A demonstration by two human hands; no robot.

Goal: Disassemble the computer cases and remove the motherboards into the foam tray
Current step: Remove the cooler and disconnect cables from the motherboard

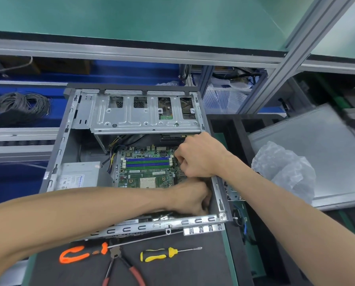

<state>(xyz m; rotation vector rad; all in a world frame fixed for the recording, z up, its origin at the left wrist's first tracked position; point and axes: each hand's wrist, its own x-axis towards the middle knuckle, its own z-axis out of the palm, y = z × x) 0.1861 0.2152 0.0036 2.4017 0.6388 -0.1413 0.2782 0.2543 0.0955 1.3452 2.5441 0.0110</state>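
Both hands, left [190, 198] and right [195, 155], curled, grip unclear, over green motherboard [147, 170], boxy steel case [143, 112].

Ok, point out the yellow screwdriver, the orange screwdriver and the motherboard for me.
yellow screwdriver [155, 254]: head view, on its yellow and black handle.
orange screwdriver [75, 254]: head view, on its orange handle.
motherboard [149, 172]: head view, on the green board just below the blue memory slots.

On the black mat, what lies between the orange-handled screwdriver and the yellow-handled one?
In the head view, red-handled pliers lie between the orange-handled screwdriver and the yellow-handled screwdriver, their head by the orange handle's front end.
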